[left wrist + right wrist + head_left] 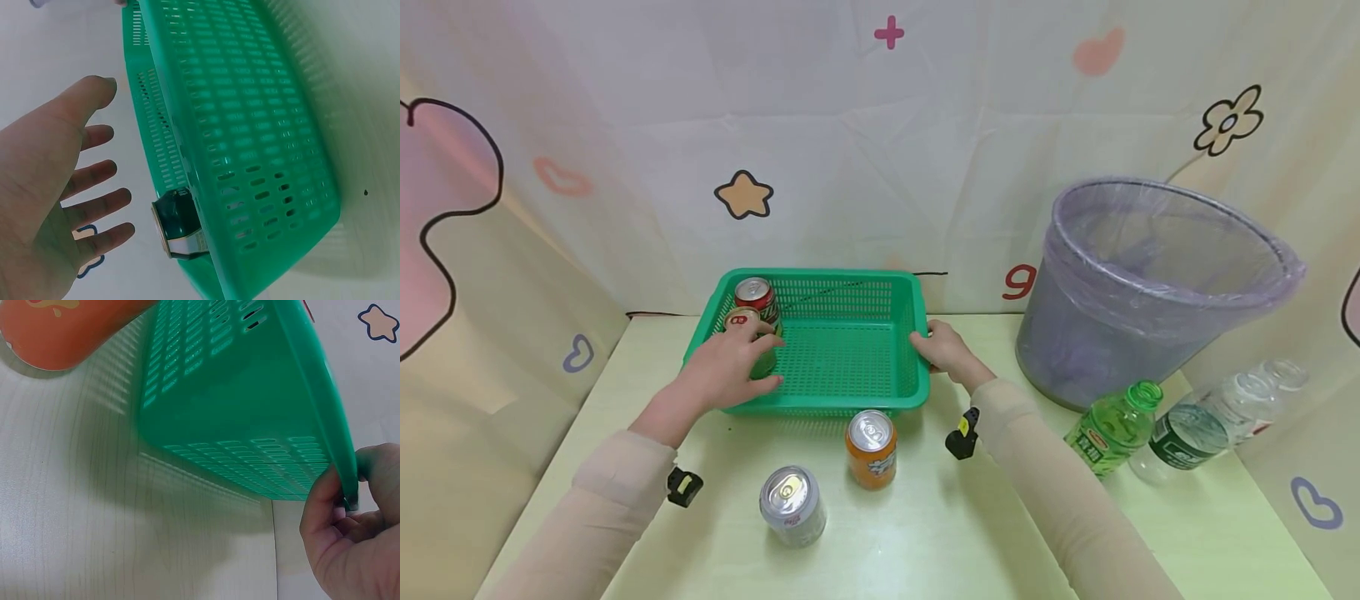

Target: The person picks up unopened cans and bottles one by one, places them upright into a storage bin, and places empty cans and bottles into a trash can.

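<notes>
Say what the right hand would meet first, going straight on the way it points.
Most likely the green basket: the right hand grips the rim at its right end, so going straight on would press into that end.

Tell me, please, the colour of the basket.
The basket is plain green; the head view shows it best.

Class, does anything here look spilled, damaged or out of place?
Nothing looks spilled or toppled. Only a small dark speck near the front left corner of the green basket seems odd, standing out against the pale table; I cannot tell what it is.
</notes>
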{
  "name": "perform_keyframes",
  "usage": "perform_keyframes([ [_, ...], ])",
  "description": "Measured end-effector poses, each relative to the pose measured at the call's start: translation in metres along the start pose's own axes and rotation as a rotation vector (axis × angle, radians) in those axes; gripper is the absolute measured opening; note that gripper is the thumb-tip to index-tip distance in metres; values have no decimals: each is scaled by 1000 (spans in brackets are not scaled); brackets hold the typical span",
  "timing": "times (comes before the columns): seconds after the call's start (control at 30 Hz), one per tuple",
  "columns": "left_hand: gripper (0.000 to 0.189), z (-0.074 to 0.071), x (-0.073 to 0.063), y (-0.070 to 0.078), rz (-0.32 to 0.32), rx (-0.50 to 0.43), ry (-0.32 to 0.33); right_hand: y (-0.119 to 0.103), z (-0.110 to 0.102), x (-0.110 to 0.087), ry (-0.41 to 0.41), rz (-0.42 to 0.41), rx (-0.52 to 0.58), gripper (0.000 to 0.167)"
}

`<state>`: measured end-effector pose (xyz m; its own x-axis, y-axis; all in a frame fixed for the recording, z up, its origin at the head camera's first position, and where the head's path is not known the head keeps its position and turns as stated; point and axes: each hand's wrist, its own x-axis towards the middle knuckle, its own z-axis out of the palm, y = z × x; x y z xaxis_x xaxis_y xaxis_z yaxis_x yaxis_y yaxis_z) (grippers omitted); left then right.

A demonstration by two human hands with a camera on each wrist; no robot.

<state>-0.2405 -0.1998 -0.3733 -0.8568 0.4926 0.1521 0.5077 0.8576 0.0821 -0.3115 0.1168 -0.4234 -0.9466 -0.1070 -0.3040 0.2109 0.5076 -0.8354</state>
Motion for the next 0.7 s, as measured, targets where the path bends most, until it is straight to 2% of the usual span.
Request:
perform_keyframes([
  [0.43,58,0,-14,12,62,16,35,1,1,-1,-5,-1,16,44],
  [0.7,67,-3,-24,25,130,13,63,2,1,1,2,-5,8,44],
])
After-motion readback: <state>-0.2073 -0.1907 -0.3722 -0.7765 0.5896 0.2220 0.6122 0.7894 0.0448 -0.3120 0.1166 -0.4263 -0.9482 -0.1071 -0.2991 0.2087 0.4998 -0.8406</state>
